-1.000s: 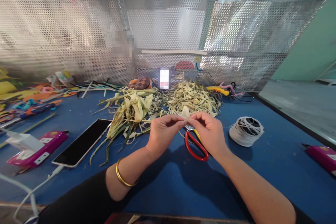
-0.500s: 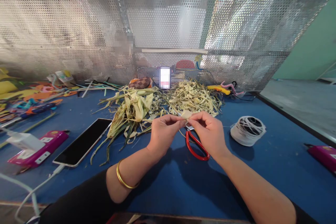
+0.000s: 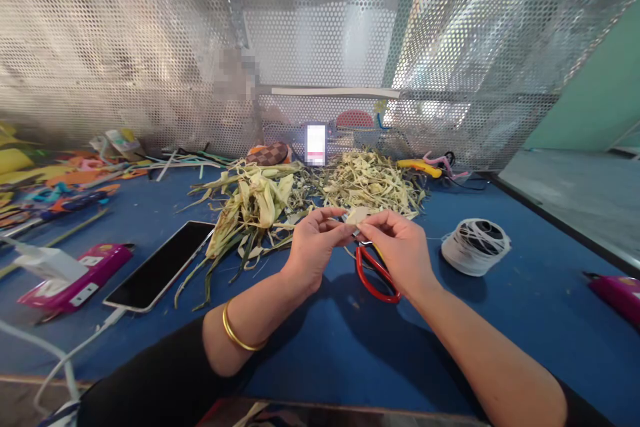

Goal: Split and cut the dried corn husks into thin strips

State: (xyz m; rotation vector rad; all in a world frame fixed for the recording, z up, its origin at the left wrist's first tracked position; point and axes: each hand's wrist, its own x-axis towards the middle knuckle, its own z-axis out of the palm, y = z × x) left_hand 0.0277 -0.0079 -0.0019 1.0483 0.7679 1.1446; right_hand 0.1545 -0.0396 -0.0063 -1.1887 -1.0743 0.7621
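My left hand (image 3: 314,245) and my right hand (image 3: 401,245) meet over the middle of the table. Between their thumbs and fingertips they pinch a small pale piece of dried husk (image 3: 357,215). Its lower edge is hidden by the fingers. Just below lies a pair of scissors with red handles (image 3: 376,295), partly covered by my right hand. Beyond the fingers are a heap of shredded husk strips (image 3: 373,181) and, to the left, a bunch of whole corn husks (image 3: 267,199). A spool of white thread (image 3: 474,253) stands right of my right hand, a thin thread running towards it.
On the left, a black-screened phone (image 3: 163,267) is cabled near a magenta power strip (image 3: 100,270) with a white charger (image 3: 50,263). A lit screen (image 3: 315,145) stands before the perforated metal divider (image 3: 320,33). Yellow-handled pliers (image 3: 420,167) lie at the back right.
My left fingers have loosened and lifted slightly, so more of the pale husk piece shows. Both hands stay together in nearly the same place. The view has shifted a little.
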